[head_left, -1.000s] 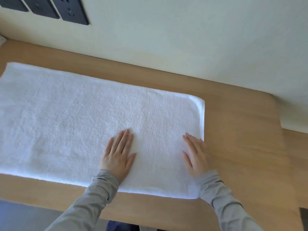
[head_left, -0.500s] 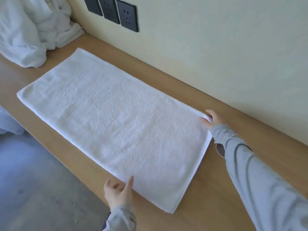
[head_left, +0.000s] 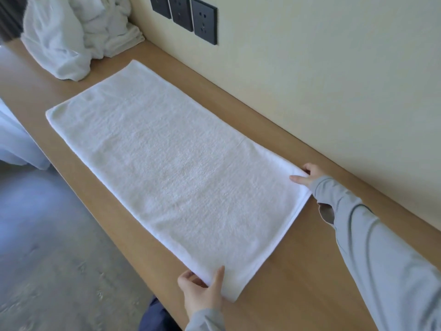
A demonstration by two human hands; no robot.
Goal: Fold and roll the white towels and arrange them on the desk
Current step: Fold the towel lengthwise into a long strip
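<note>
left hand now pinches the white towel; right hand still pinches its far corner.

White towel lies flat on the table: long rectangle, smooth terry, set diagonally, doubled edge at the near short end. Corners of that end are pinched by left hand & right hand. Crumpled pile of towels sits at far-left end, small gap between.

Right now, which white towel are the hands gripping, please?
The flat white terry towel spread on the wooden desk; left hand and right hand pinch its end, the crumpled white towels lie heaped.
</note>
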